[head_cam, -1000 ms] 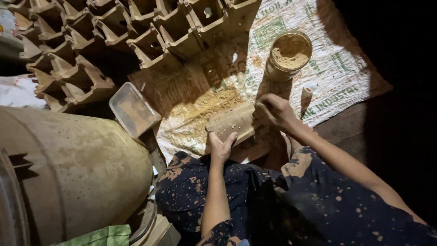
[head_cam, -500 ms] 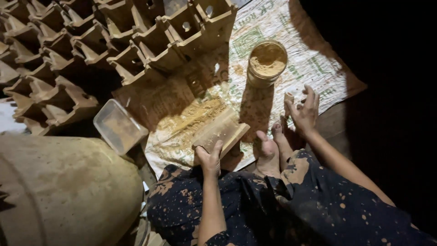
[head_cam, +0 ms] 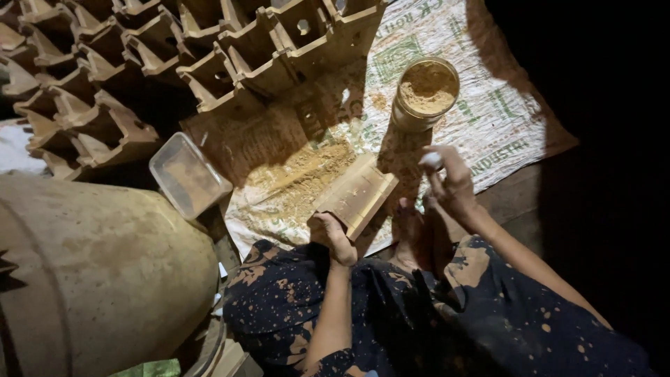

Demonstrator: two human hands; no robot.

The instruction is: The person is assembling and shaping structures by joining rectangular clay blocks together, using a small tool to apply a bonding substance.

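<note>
Rows of finished clay pieces (head_cam: 139, 63) already stand packed together at the far side of the floor, angular open-topped forms with a round hole in some walls, all the same pale brown, so a good share of the work looks done, while the piece now in hand seems to me somewhere in the middle of its making. The left hand (head_cam: 333, 236) grips the near end of a flat rectangular block (head_cam: 357, 193), fingers curled around its edge, and holds it tilted up off a printed woven sack (head_cam: 481, 105) spread on the floor. The block is dusty tan with raised edges along its long sides and a smooth face turned upward; whether it is a mould or a slab of clay I cannot tell. Under and beside it lies a scatter of loose sandy powder (head_cam: 307, 174) on the sack. The right hand (head_cam: 450, 183) hovers just right of the block, closed round a small pale object (head_cam: 430, 160) pinched at the fingertips; what it is I cannot make out. Beyond it stands a round tin (head_cam: 426, 94) heaped with the same powder. A clear plastic tub (head_cam: 187, 174) sits left of the sack, and a large dusty drum (head_cam: 98, 272) lies on its side nearer still.
</note>
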